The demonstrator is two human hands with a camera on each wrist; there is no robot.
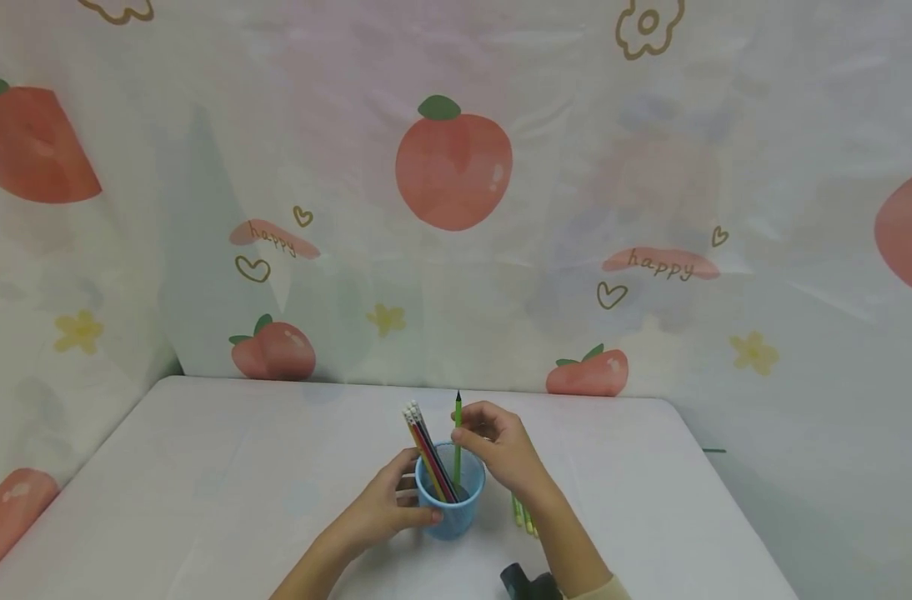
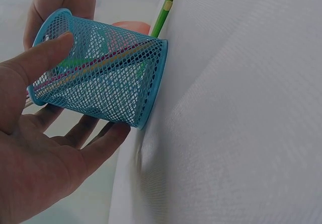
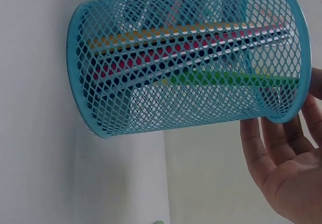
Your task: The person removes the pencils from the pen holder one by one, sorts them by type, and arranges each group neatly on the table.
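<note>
A light-blue mesh pencil cup [image 1: 450, 521] stands upright on the white table, several pencils [image 1: 432, 458] with white eraser ends leaning to its left side. My left hand [image 1: 377, 508] holds the cup from the left, thumb in front and fingers around the far side. Between thumb and fingers, my right hand [image 1: 501, 446] pinches a green pencil [image 1: 458, 458], its dark tip up and its lower part inside the cup. Through the mesh in the right wrist view, the green pencil [image 3: 216, 78] shows apart from the striped bundle.
More green pencils [image 1: 525, 517] lie on the table [image 1: 276, 467] right of the cup, partly hidden by the right forearm. A black object [image 1: 529, 583] sits at the front edge of the view. Behind the table hangs a fruit-patterned cloth [image 1: 456, 317].
</note>
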